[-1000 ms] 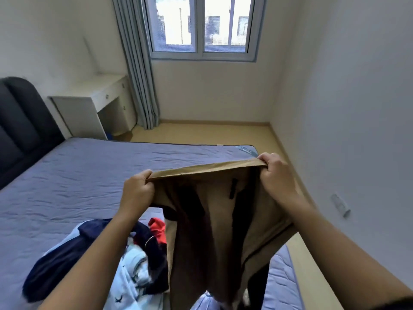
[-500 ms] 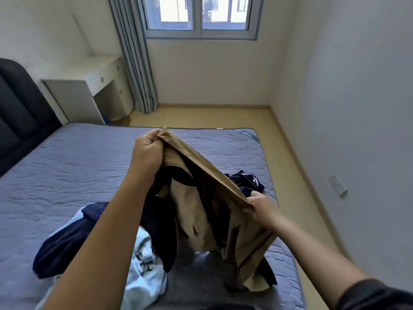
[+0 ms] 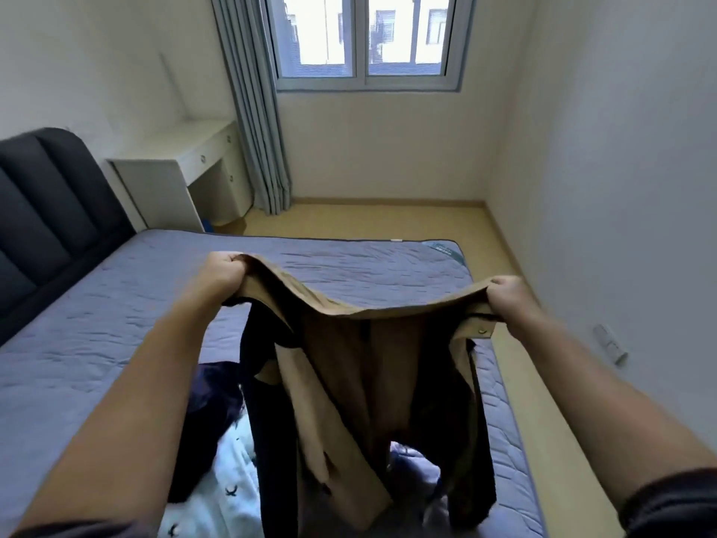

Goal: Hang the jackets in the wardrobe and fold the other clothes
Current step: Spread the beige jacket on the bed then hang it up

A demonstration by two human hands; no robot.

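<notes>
L grip [image 3: 222, 270], R grip [image 3: 509, 297]: jacket [image 3: 349, 366] hangs between.

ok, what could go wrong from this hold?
1. The tan fabric jacket with black lining hangs by its top edge, gripped in the left hand and right hand. The edge sags between them, so one slip could drop it.
2. Its lower part dangles by the light blue printed garment and dark navy garment on the grey quilted bed. It may snag or drag them.
</notes>
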